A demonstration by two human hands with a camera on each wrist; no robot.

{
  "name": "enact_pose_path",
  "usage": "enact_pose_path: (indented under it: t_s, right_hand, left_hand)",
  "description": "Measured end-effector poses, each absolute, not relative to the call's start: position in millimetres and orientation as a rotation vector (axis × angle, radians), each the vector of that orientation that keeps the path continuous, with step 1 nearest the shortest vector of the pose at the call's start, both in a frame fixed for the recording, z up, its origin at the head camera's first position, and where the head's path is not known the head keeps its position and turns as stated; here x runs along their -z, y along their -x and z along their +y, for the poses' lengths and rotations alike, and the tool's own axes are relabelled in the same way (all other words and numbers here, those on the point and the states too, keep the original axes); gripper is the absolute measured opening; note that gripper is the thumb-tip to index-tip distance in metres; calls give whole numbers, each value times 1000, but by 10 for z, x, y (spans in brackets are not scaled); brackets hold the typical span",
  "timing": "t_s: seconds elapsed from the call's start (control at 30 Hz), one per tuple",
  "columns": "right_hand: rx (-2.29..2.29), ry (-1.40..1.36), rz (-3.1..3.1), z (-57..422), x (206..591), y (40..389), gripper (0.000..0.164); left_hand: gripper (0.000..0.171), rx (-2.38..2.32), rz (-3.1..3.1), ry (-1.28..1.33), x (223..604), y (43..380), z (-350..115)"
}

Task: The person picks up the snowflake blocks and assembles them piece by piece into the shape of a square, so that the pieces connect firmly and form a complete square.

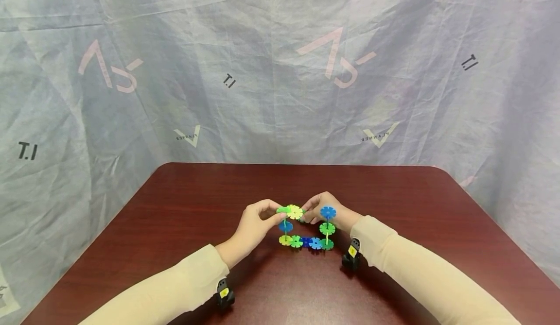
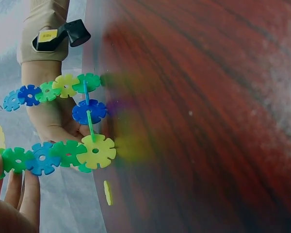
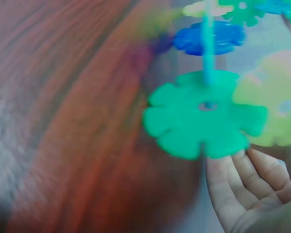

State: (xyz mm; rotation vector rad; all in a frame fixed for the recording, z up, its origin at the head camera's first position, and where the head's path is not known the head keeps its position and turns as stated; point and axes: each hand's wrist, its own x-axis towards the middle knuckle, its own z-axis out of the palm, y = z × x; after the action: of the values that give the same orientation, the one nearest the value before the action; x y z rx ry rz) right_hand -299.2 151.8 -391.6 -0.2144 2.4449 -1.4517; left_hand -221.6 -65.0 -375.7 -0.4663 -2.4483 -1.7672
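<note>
A frame of interlocking notched plastic discs (image 1: 316, 243), in green, yellow and blue, is between the two hands. My left hand (image 1: 253, 225) pinches a green notched disc (image 1: 282, 210) at the frame's upper left, thumb at its near side. Beside that disc sits a yellow disc (image 1: 295, 212). Behind the frame, my right hand (image 1: 328, 207) has thumb and fingertips together at the far part of the discs, partly hidden. A blue disc (image 1: 328, 212) tops the right-hand column and overlaps this hand. In the right wrist view, fingers (image 3: 254, 179) reach up under a large green disc (image 3: 203, 116).
The dark red wooden table (image 1: 197, 194) extends around the hands. A grey printed cloth (image 1: 271, 72) hangs behind it. Black wrist devices (image 1: 225, 293) are on both sleeves. In the left wrist view, a yellow disc (image 2: 108, 192) shows edge-on below the frame.
</note>
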Motion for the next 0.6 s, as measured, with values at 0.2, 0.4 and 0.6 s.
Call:
enact_pose_path:
  t_s: [0.2, 0.4, 0.6]
  right_hand:
    - [1556, 293, 2310, 1652, 3769, 2940, 23]
    - [1531, 344, 2321, 1710, 3554, 2805, 25]
    - [1477, 411, 2360, 1729, 3409, 2662, 22]
  left_hand:
    - [11, 1785, -2428, 491, 3766, 2231, -649]
    - [10, 1766, -2437, 487, 3756, 2223, -664]
    - [7, 1748, -2454, 488, 3750, 2232, -661]
